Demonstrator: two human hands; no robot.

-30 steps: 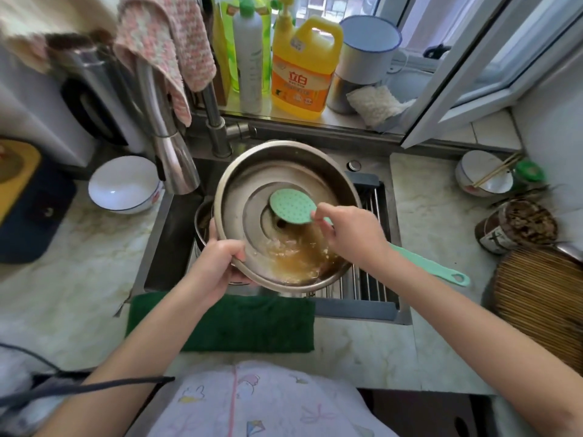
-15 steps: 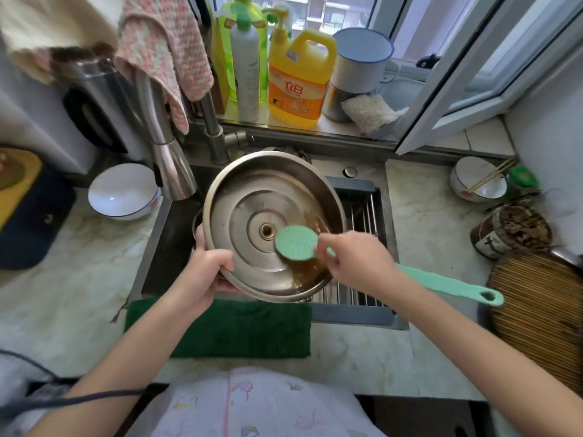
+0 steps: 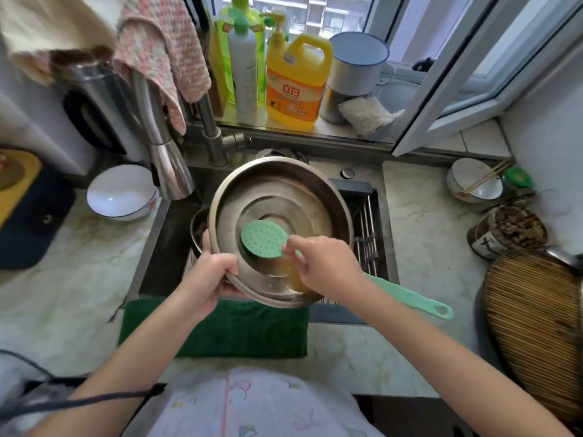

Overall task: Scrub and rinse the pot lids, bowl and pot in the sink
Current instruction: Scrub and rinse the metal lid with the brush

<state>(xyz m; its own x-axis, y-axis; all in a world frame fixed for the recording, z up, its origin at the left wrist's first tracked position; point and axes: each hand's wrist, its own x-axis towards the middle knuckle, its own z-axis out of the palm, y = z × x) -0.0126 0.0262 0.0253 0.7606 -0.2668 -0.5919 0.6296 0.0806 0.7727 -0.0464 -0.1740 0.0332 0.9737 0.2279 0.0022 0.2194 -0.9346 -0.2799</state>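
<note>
- Marble counter (image 3: 422,234) w/ sink (image 3: 164,247); pot lid (image 3: 280,231) is held tilted over it.
- Lid rim is gripped by left hand (image 3: 208,275).
- Green brush (image 3: 265,238) is clasped by right hand (image 3: 328,263), head pressed on lid's inside.

1. On the windowsill, we read the red Chinese characters 立白 on the orange label of the yellow detergent jug (image 3: 296,86); the smaller print beneath is too blurred for us;
2. the white bottle (image 3: 243,72) beside it carries faint lettering we cannot read.
</note>
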